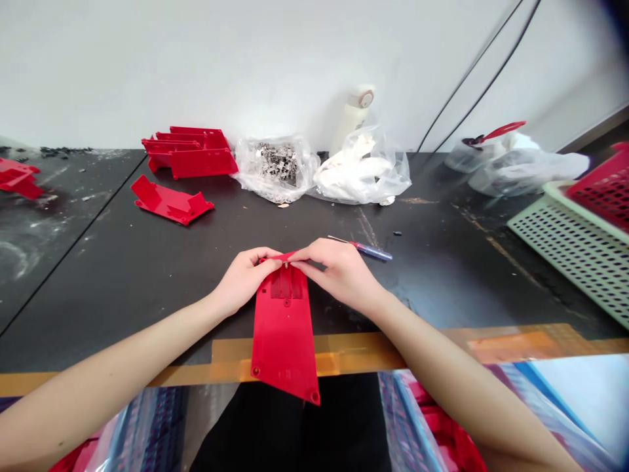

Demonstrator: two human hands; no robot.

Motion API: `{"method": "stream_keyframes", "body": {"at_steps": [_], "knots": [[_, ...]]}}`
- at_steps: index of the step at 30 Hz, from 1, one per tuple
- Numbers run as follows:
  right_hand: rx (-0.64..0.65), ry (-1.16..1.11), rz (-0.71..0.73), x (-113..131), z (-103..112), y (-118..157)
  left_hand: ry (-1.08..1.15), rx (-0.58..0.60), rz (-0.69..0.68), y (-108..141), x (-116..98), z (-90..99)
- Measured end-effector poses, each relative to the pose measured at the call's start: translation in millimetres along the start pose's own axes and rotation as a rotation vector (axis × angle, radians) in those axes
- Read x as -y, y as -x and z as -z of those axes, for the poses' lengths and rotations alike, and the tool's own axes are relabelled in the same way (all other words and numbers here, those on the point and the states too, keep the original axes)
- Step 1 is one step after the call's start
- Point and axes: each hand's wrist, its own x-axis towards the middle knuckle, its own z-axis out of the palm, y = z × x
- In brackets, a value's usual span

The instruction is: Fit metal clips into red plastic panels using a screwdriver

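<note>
Red panel (probably light, stiff plastic) suits an edge hold: left hand pinches its far end; right hand, narrowed at small metal part, grip unclear.

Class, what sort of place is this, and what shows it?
Probably an assembly workshop: similar red plastic parts, a clear bag of small metallic pieces, and a pale green perforated basket.

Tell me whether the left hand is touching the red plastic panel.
Touching. The head view shows the left hand gripping the red plastic panel near its far end, thumb laid over the face.
</note>
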Motion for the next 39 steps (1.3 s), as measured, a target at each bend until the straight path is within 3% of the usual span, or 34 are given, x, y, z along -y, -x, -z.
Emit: {"method": "stream_keyframes", "body": {"at_steps": [4, 12, 18, 26, 33, 39], "knots": [[0.001, 0.139, 0.031, 1, -3, 3, -0.006, -0.022, -0.012, -2, 2, -0.5], [-0.03, 0.176, 0.036, 4, -5, 3, -0.012, -0.023, -0.019, -3, 3, -0.5], [-0.097, 0.132, -0.037, 4, -9, 3, -0.013, -0.025, -0.012, -3, 4, -0.5], [-0.034, 0.135, -0.097, 10, -10, 3, -0.03, -0.036, -0.019, -3, 3, -1.1], [-0.118, -0.001, -0.186, 8, -14, 4, -0.03, -0.039, -0.018, -3, 3, -1.1], [-0.062, -0.038, -0.254, 10, -11, 4, -0.037, -0.051, -0.036, -2, 3, -0.9]]}}
